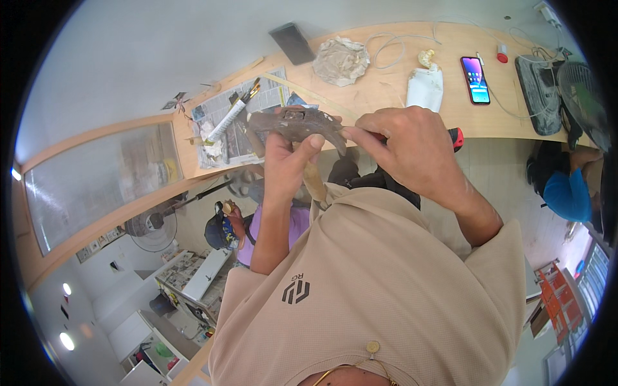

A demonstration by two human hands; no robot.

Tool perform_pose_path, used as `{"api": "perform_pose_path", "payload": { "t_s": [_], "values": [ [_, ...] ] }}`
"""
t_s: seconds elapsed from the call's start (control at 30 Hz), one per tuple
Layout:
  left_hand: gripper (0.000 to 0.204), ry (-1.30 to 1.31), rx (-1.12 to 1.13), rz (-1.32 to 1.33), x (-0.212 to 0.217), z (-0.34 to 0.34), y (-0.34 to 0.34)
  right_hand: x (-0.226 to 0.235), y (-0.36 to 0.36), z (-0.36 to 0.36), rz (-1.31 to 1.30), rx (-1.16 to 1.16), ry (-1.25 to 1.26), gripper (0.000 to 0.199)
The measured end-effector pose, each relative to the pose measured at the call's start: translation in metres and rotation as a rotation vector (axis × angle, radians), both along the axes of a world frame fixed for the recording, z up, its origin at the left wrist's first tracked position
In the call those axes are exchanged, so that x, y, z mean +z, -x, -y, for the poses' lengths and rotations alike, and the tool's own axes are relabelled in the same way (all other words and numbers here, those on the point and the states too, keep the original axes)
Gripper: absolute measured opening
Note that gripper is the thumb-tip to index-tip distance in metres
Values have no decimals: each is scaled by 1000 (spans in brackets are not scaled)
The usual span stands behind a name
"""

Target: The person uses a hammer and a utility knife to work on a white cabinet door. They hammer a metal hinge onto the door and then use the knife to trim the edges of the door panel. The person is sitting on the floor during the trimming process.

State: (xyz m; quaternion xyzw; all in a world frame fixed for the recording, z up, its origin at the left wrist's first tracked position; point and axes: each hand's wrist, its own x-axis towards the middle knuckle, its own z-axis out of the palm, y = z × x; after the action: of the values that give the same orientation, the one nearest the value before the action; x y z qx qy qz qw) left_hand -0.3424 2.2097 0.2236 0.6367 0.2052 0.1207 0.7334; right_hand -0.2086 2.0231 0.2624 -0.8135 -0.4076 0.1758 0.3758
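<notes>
My left hand is wrapped round a brown, carved-looking piece with a rectangular hollow on top and a curved, tapering end at the right. Its thumb presses on the near side. My right hand is closed beside that curved end, its thumb and finger meeting at the tip. A red-and-black tool handle shows past the right hand; its working end is hidden by my fingers. Below the left hand, a tan rod-like piece hangs close to my shirt.
Newspaper on the bench bears brushes and a white tube. Farther right are a crumpled tan lump, a white pouch, a lit phone on a cable and a fan. Another person sits at lower left.
</notes>
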Motion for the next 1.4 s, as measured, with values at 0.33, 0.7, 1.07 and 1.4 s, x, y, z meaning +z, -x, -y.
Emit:
{"api": "perform_pose_path", "payload": {
  "t_s": [0.33, 0.7, 1.07, 1.4],
  "values": [
    [33, 39, -7, -28, 3, 3, 4, -1, -4, 2, -143, 46, -24, 25],
    [31, 75, -77, -233, -2, -13, 1, -36, -23, -15, -698, 134, -97, 39],
    [29, 415, -17, -459, -117, -73, -1, -177, -20, -75, -1180, 100, -134, 38],
    [27, 697, -55, -561, -198, -88, 28, -249, 7, -87, -1391, 27, -54, 30]
  ]
}}
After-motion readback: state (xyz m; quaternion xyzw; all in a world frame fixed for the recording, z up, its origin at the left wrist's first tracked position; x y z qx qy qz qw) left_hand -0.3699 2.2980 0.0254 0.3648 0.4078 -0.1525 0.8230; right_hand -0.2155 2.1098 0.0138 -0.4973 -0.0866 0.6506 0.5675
